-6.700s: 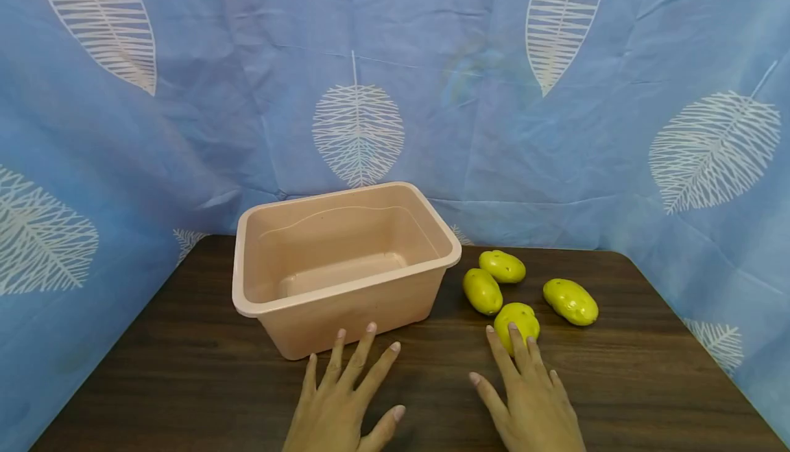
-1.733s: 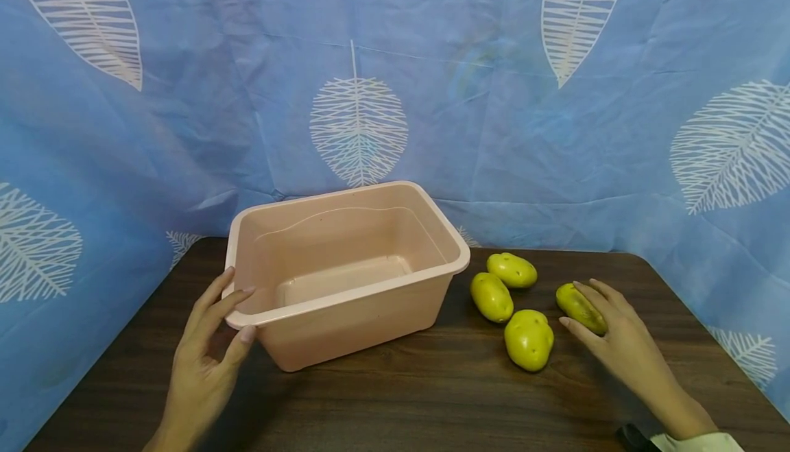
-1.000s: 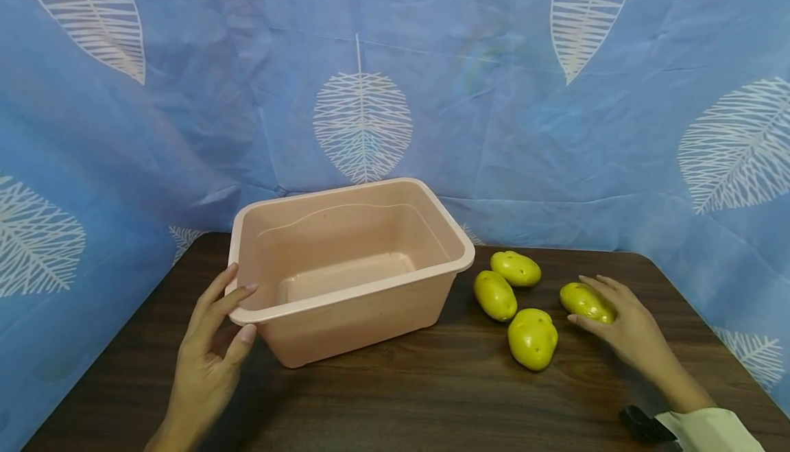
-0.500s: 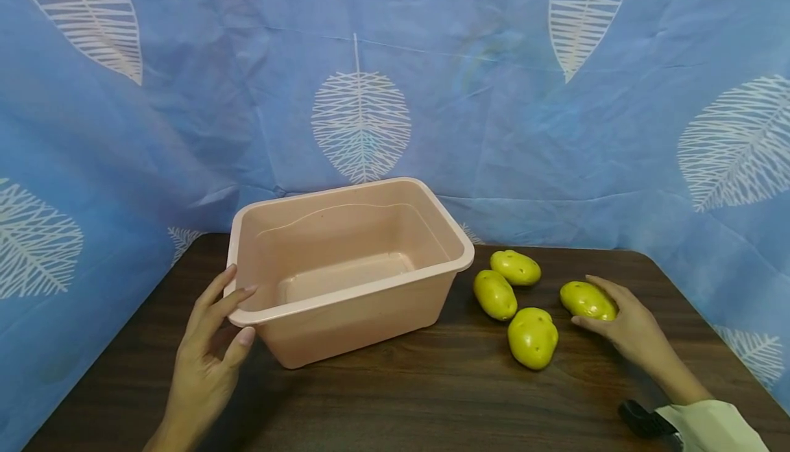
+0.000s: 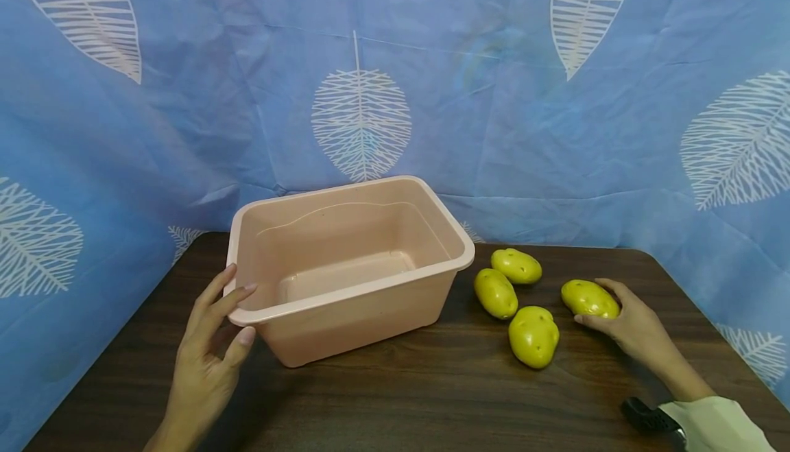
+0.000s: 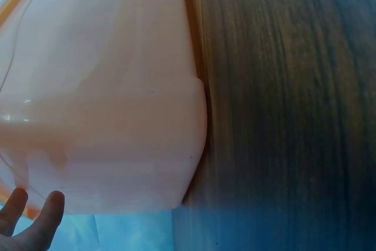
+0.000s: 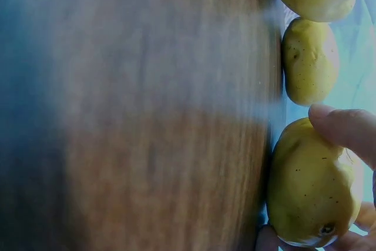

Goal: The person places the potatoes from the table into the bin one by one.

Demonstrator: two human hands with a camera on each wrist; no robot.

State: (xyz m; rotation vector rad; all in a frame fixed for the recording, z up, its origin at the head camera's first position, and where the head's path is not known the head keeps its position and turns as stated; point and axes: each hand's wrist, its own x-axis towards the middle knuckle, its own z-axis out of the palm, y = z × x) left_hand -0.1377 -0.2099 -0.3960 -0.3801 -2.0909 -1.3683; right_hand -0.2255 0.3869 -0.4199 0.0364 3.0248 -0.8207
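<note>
My left hand point(image 5: 206, 363) holds the near left corner of a pink plastic bin point(image 5: 352, 328), fingertips over the rim and thumb at the outside. Two of its fingertips show beside the bin point(image 6: 117, 116) in the left wrist view. At the right, my right hand point(image 5: 642, 328) grips a yellow potato point(image 5: 586, 298) between thumb and fingers, the potato resting on the table. In the right wrist view the thumb lies on that potato point(image 7: 314, 183) and fingertips show below it. Other potatoes point(image 5: 533, 337) sit between the bin and this hand.
Two more potatoes, one at the back point(image 5: 517, 266) and one nearer the bin point(image 5: 496, 293), lie close together. All stand on a dark wooden table point(image 5: 395, 404). A blue curtain point(image 5: 463, 129) with white leaves hangs behind. A black strap point(image 5: 648, 414) shows at the right sleeve.
Both hands were spread over the front of the table; the left went to the bin's left corner, the right to the rightmost potato. That potato has turned slightly; lately, little moves.
</note>
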